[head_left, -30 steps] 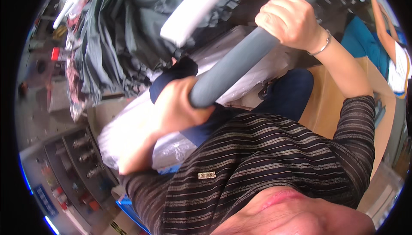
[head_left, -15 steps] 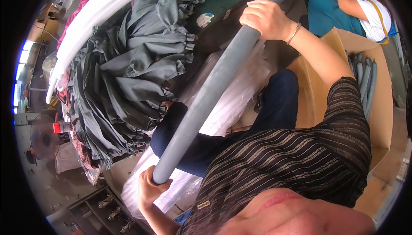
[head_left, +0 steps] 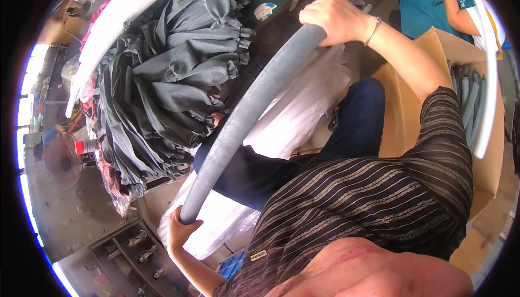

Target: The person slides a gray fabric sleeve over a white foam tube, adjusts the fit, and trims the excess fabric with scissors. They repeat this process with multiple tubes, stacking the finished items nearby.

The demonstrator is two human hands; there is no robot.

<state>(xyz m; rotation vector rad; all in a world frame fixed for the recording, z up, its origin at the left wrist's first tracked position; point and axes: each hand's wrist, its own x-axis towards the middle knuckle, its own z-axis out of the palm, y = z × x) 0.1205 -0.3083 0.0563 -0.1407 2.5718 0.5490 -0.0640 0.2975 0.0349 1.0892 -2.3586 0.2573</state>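
A long grey tube [head_left: 246, 110] runs slantwise across my lap, bowed along its length. Gripping its upper end is my right hand [head_left: 336, 19], fingers wrapped round it; the very end is hidden there. My left hand [head_left: 181, 231] is closed round the lower end, thumb across it. Beyond the tube, to the left, lies a large heap of dark grey fabric sleeves [head_left: 179, 72] with gathered ends. Beneath the tube, white lengths in clear plastic wrap [head_left: 300, 110] lie by my legs.
An open cardboard box [head_left: 403, 107] at my right holds several grey tubes [head_left: 471, 99]. White curved bars [head_left: 127, 12] cross the upper left and right edge [head_left: 490, 80]. A fan [head_left: 65, 159] and a metal-divided tray [head_left: 130, 259] are at left. Another person [head_left: 433, 10] is at the upper right.
The grey tube has gone from nearly straight to bowed. Its upper end, which stuck out past my right hand, now ends at that hand. A white bar has appeared at the right edge.
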